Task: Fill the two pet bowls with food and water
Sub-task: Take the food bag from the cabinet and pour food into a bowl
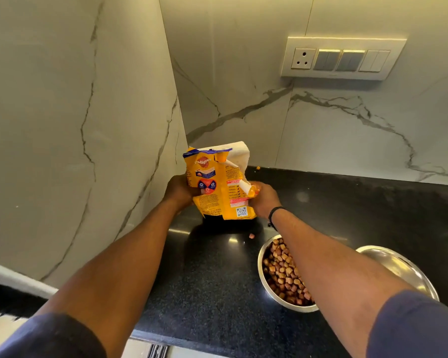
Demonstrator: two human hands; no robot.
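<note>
A yellow pet food bag (217, 184) stands upright at the back corner of the black counter (212, 280), its torn top open. My left hand (177, 191) grips its left side and my right hand (264, 200) grips its right side. A steel bowl (263, 254) filled with brown kibble sits at the front right, partly hidden under my right forearm. A second steel bowl (398, 267) with nothing in it stands just right of it.
Marble walls close the corner on the left and behind. A switch panel (342, 58) is on the back wall. Two stray kibble pieces lie on the counter, one (251, 236) near the bag and one (258, 167) by the back wall.
</note>
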